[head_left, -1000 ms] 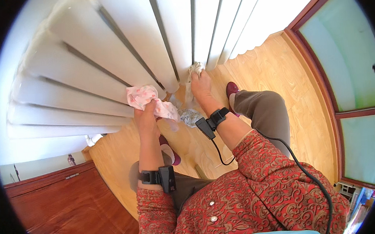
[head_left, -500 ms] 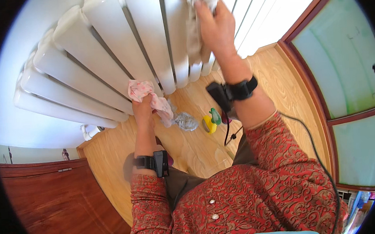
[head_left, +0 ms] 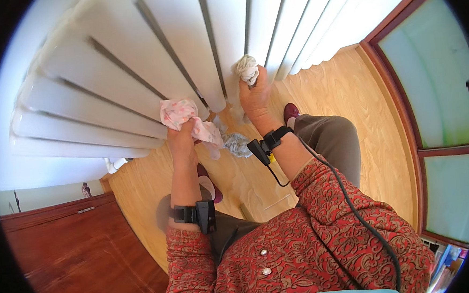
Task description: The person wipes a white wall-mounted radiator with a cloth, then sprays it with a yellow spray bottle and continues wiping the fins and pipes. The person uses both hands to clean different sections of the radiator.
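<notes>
Right hand: here it is, the right hand (head_left: pixel 255 96) curled tightly round a whitish cloth (head_left: pixel 248 69), the wad poking out above the fist by the lower ends of the columns.
Left hand: over on this side, the left hand (head_left: pixel 182 138) pinches a pink-dotted cloth (head_left: pixel 177 113), its tail drooping towards the floor (head_left: pixel 330 95).
Contact: both cloths sit in front of the white radiator (head_left: pixel 177 45); from above, I can't tell whether either is pressing on it.
Wiping technique: a compact wad with fingers behind it should follow each rounded front best; long, even strokes along the column look wise, with light pressure near the ends.
Narrow gaps: a folded edge would probably reach between columns better than that fat bundle.
Loose tail: gathering the pink one's hanging end into the palm should keep it from dragging.
Radiator build: smooth, glossy columns, long and rounded, dark slots between them.
Cloth feel: the whitish one looks twisted and knotty; the pink one thin, soft, rumpled.
Underneath: crinkled clear plastic (head_left: pixel 237 145) lies on pale, wood-grained boards.
Left edge: a reddish-brown cabinet (head_left: pixel 85 257), flat and shiny, with a small metal hinge.
</notes>
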Action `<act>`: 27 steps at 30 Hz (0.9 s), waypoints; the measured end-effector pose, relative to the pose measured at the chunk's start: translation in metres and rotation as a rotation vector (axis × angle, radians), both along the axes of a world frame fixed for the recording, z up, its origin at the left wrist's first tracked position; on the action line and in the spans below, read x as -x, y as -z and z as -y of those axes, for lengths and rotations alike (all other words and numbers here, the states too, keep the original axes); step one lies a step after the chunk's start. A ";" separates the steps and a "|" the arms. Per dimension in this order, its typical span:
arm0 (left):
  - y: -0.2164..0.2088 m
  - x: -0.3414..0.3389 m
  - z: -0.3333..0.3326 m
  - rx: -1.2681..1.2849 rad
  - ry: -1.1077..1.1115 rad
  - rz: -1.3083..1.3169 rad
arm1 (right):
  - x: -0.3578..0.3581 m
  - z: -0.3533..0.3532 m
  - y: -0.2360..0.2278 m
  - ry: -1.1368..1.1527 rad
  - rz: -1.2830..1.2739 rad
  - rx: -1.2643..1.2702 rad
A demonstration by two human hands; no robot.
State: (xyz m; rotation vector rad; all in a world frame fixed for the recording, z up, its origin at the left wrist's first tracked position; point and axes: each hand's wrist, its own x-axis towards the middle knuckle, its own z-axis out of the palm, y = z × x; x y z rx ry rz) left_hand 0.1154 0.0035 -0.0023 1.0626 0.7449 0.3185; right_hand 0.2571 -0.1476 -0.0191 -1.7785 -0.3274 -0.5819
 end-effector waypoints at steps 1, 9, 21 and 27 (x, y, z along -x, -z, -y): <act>-0.001 -0.001 0.000 0.010 0.016 0.017 | 0.002 -0.001 0.011 0.019 -0.036 0.005; 0.012 -0.009 0.007 -0.032 0.030 0.038 | 0.007 0.011 0.111 -0.008 -0.500 0.217; 0.020 -0.011 0.002 -0.058 0.079 0.070 | -0.020 0.026 -0.018 -0.053 -0.439 0.022; 0.000 -0.008 0.008 -0.071 0.034 0.054 | -0.024 0.031 -0.172 -0.174 -0.084 -0.286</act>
